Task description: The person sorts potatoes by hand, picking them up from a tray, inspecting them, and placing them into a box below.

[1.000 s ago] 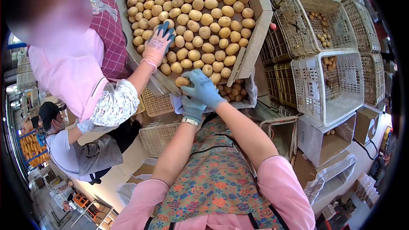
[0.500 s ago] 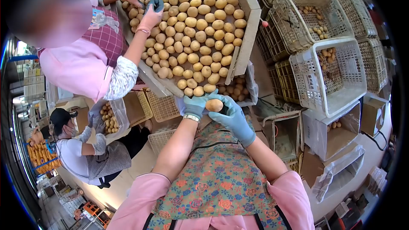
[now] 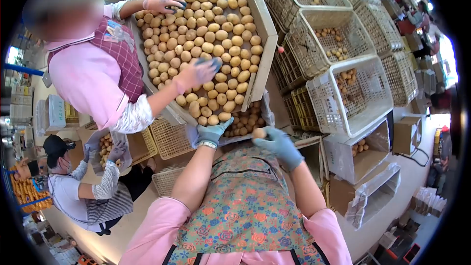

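Observation:
My right hand [image 3: 282,148], in a blue-grey glove and slightly blurred, pinches one oval tan potato [image 3: 259,133] at its fingertips, just right of the lined box. My left hand [image 3: 214,131], gloved alike, lies at the low end of the sorting tray [image 3: 262,44], fingers stretched out against the nearest potatoes. Many loose potatoes [image 3: 208,49] cover the tray bed. Below the tray's end, a plastic-lined box [image 3: 267,113] contains more potatoes, partly hidden by the tray and my hands.
A co-worker in pink [image 3: 93,78] reaches over the tray from the left. Another person in a black cap [image 3: 98,181] handles a lined box of potatoes at lower left. Plastic crates [image 3: 351,93], some with potatoes, stand at right beside cardboard boxes [image 3: 343,147]. A yellow crate [image 3: 169,137] sits left of my hands.
My right hand has moved away from my left, carrying the potato rightward and down. The co-worker's hands have separated, one sweeping toward the tray's middle. The view has shifted.

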A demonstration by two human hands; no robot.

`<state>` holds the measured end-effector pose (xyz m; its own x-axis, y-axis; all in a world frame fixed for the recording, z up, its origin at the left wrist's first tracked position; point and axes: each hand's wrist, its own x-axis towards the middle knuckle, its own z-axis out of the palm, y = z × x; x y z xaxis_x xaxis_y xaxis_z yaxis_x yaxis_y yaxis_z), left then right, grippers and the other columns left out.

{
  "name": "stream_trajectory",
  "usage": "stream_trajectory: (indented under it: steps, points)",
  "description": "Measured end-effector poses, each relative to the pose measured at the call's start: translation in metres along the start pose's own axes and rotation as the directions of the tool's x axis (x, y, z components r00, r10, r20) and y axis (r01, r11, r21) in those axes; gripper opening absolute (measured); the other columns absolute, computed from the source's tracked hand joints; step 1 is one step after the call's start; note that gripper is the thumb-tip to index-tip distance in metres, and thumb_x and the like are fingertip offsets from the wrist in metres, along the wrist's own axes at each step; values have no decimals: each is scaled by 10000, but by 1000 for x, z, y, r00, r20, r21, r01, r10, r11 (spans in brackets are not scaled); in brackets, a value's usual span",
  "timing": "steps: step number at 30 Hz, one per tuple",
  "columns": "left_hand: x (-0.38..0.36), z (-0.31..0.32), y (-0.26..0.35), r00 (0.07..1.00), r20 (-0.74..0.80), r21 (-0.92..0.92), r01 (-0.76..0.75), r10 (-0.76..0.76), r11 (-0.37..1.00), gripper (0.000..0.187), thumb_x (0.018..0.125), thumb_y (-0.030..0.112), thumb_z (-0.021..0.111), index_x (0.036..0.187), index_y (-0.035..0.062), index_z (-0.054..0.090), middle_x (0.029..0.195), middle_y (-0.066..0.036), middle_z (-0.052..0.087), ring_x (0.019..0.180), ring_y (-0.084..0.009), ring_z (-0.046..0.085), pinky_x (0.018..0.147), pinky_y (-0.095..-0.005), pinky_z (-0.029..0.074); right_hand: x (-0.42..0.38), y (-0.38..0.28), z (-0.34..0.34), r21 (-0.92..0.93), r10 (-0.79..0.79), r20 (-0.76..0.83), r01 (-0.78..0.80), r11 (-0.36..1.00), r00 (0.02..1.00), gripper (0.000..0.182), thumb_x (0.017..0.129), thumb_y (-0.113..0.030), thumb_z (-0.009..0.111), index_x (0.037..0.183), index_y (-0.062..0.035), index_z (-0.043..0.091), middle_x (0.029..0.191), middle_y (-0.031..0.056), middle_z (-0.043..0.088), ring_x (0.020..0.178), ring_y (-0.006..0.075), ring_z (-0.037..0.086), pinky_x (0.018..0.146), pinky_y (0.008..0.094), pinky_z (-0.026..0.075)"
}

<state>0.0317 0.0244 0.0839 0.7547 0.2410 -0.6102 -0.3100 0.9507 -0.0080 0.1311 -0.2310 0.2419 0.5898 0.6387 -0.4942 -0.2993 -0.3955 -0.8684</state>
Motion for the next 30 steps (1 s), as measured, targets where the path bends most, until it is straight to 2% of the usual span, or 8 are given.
stream_trajectory:
  steps: [2,4,6,7,11,14,18,30]
  points:
    - [6,-11,5,998,63,-109,32,-25,994,720,1028,637,295,1620,228,310,1712,-45,218,1567,-401,158,1175,-770,175,6,16,-69,-412,-293,-104,227,883,950,308,932,-306,765,1047,-27,703,956,20,667,864,109,607,773,288,530]
    - [-8,7,0,1000,28,-114,4,-1,993,718,1034,622,326,1622,212,298,1707,-58,228,1559,-402,183,1178,-757,205,23,54,-139,-76,-217,-492,207,976,843,264,982,-286,710,1104,-52,709,980,37,695,886,126,641,815,305,550]
    - [-9,5,-3,1000,-11,-129,-21,20,991,718,1041,608,356,1624,196,286,1703,-72,238,1551,-403,208,1180,-745,235,47,100,-214,904,-193,-426,424,-56,884,285,1025,-239,625,1242,-64,686,1153,54,714,1022,172,678,925,313,558]
    - [-4,-3,-1,998,50,-128,-22,28,992,714,1038,612,347,1622,204,294,1700,-78,241,1551,-409,207,1169,-757,240,57,91,-217,912,-197,-406,409,-29,892,285,1025,-239,625,1242,-64,686,1153,54,714,1022,172,678,925,313,558]
    - [-10,8,-3,997,67,-235,-12,28,972,688,1043,593,352,1617,217,296,1692,-95,249,1548,-427,213,1135,-786,268,103,-42,-92,56,-254,-441,309,949,861,287,1029,-200,643,1276,-62,693,1206,41,709,1056,176,692,960,337,548]
    - [14,-37,-10,921,305,186,-308,243,933,685,1048,587,371,1610,203,292,1688,-111,246,1537,-430,243,1130,-784,288,173,-64,-27,-869,-687,92,395,298,721,358,964,-135,611,1317,-111,662,1141,132,722,1040,279,707,908,348,558]
    - [1,-18,-7,977,149,-187,-125,153,974,697,1038,607,390,1593,190,322,1670,-114,280,1522,-431,278,1125,-773,312,250,-48,8,-953,-219,256,208,-220,942,752,978,-57,541,1646,-237,244,1108,82,696,959,266,717,795,399,601]
    - [1,-17,-5,995,55,-254,-62,79,965,697,1040,585,377,1599,173,316,1671,-134,277,1527,-429,268,1132,-770,303,253,-63,-3,-906,-148,352,297,-300,924,691,942,-205,652,1579,-258,391,1030,82,649,911,262,705,743,408,585]
